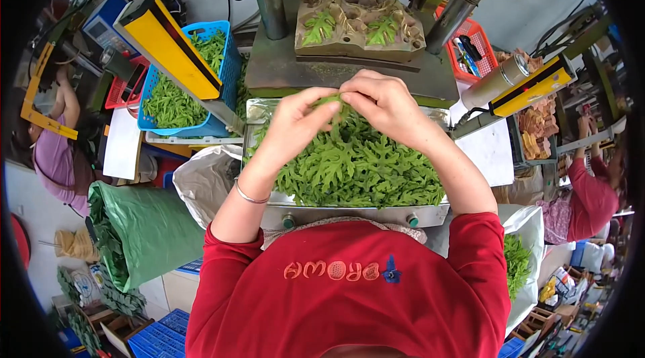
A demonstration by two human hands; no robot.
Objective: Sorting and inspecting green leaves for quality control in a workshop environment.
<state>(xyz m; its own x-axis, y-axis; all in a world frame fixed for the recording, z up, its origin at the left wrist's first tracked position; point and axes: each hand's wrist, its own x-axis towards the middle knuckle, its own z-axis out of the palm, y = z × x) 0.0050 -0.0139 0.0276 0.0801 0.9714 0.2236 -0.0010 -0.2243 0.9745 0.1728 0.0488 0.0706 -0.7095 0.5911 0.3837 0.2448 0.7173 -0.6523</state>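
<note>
My left hand (306, 114) and my right hand (378, 98) meet above a metal tray (282, 200) heaped with green lobed artificial leaves (347, 161). Between their fingertips they pinch a small green leaf (330, 100), partly covered by the fingers. Just beyond the hands, a metal mould block (360, 50) rests on the bed of a press (322, 76). One green leaf (319, 27) lies on the block's left part and another green leaf (383, 30) on its right part.
Steel press columns (269, 5) and yellow-black sensor bars (174, 45) flank the mould. A blue basket (229, 71) of leaves stands left, a red basket (484, 38) right. A green sack (156, 227) is at lower left. Other people work at both sides.
</note>
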